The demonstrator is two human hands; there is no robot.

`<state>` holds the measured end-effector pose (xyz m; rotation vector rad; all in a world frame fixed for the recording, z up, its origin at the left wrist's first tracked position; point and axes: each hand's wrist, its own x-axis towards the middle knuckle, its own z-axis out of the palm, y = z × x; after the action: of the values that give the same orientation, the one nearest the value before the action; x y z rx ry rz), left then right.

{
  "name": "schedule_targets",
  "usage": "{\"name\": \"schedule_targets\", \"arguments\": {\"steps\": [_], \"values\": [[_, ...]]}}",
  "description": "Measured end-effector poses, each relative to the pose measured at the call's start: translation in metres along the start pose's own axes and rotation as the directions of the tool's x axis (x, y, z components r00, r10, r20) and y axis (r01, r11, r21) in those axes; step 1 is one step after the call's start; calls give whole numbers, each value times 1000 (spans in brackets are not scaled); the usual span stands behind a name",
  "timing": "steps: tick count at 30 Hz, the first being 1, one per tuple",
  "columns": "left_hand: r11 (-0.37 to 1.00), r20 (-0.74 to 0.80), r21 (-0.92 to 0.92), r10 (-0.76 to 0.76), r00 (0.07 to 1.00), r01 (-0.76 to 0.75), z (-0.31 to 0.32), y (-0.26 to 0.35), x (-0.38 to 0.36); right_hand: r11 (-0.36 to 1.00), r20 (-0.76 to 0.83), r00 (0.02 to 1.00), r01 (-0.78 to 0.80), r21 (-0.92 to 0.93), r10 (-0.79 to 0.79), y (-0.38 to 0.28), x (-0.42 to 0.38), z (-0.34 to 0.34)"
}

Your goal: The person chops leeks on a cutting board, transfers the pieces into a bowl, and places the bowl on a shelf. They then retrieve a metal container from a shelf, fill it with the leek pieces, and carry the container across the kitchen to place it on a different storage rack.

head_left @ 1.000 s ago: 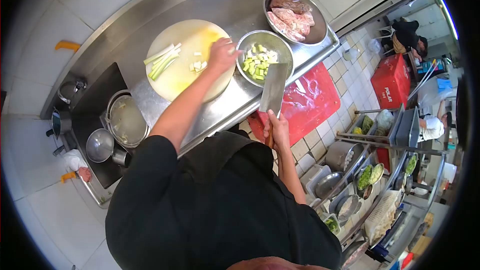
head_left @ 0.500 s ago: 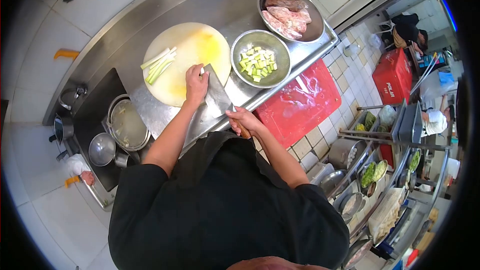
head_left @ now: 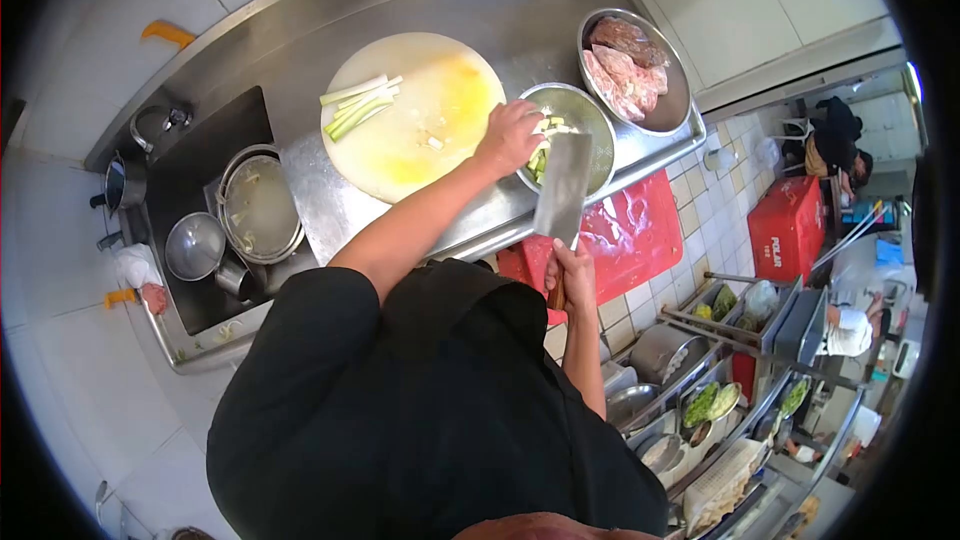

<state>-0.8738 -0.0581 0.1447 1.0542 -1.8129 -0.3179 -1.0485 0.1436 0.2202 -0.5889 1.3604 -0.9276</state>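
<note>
My left hand (head_left: 510,138) is at the near-left rim of a metal bowl (head_left: 608,140), fingers curled; whatever they hold is hidden. Cut green vegetable pieces (head_left: 538,162) lie in that bowl, partly covered by the hand and the blade. In my right hand (head_left: 574,275) is the wooden handle of a cleaver (head_left: 565,185), its broad blade raised in front of the bowl. The round white cutting board (head_left: 400,55) carries several pale green-and-white stalks (head_left: 360,106) on its left and small white bits (head_left: 435,143) near its middle.
A larger bowl of raw meat (head_left: 625,75) stands at the counter's right end. To the left are a sink (head_left: 215,140), a pot of cloudy liquid (head_left: 260,205) and a round metal pan (head_left: 195,245). Beyond the counter edge lie a red lid (head_left: 640,240) and shelves of food containers (head_left: 720,400).
My left hand has moved right from the board to the bowl. The cleaver has left the board and swung up toward the bowl in my right hand. The view has shifted.
</note>
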Motion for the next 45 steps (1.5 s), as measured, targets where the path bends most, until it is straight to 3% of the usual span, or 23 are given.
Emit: {"name": "schedule_targets", "arguments": {"steps": [2,3,4,6,9,13,17,20,21,23,25,26,28,31,34,37,40,45], "values": [[997,28,30,-71,997,70,-17,-24,-8,991,-154,987,25,-134,-46,-8,-5,-3],[992,132,57,-122,984,116,-40,-35,-16,993,-173,984,27,-114,-46,-8,-8,-6],[963,261,235,-195,945,134,-61,-43,-30,995,-195,980,27,-92,-45,-6,-12,-9],[932,264,352,-188,946,87,-103,-52,-66,997,-209,976,38,-64,-51,-3,-18,-14],[961,251,239,-203,946,142,-131,-66,-94,998,-191,981,23,-52,-33,4,-19,-18],[945,163,219,-279,946,241,-103,-55,-84,998,-124,992,30,-63,-37,-1,-9,-12],[954,122,-84,-275,954,286,-65,1,-32,996,-103,991,83,-28,-85,-11,2,1],[968,110,-6,-249,962,251,-84,4,-11,990,-111,986,117,-78,-125,-13,5,2],[971,31,106,-221,975,216,-91,-17,-19,986,-114,984,126,-108,-138,-13,6,3],[926,-81,219,-298,951,309,-132,-51,-36,974,-96,985,120,-193,-140,-18,1,10],[743,-116,544,-394,912,390,-180,-81,-52,951,-66,988,116,-287,-140,-15,-2,17],[661,-167,612,-429,888,435,-196,-94,-62,932,-39,990,116,-344,-137,-13,0,21],[543,-73,694,-601,796,473,-219,-109,-74,908,22,994,104,-406,-104,-13,4,31],[666,30,632,-531,847,396,-233,-117,-82,868,96,995,74,-491,-31,-15,16,50],[667,84,621,-580,810,413,-240,-120,-81,831,147,989,98,-548,-20,-13,31,65],[682,100,639,-532,841,356,-245,-117,-85,759,166,985,137,-636,-38,-11,44,78],[603,129,709,-622,773,367,-242,-98,-88,682,152,987,150,-716,-57,-12,53,89],[682,96,671,-469,878,291,-237,-99,-101,496,167,982,188,-848,-88,-12,66,94]]}}
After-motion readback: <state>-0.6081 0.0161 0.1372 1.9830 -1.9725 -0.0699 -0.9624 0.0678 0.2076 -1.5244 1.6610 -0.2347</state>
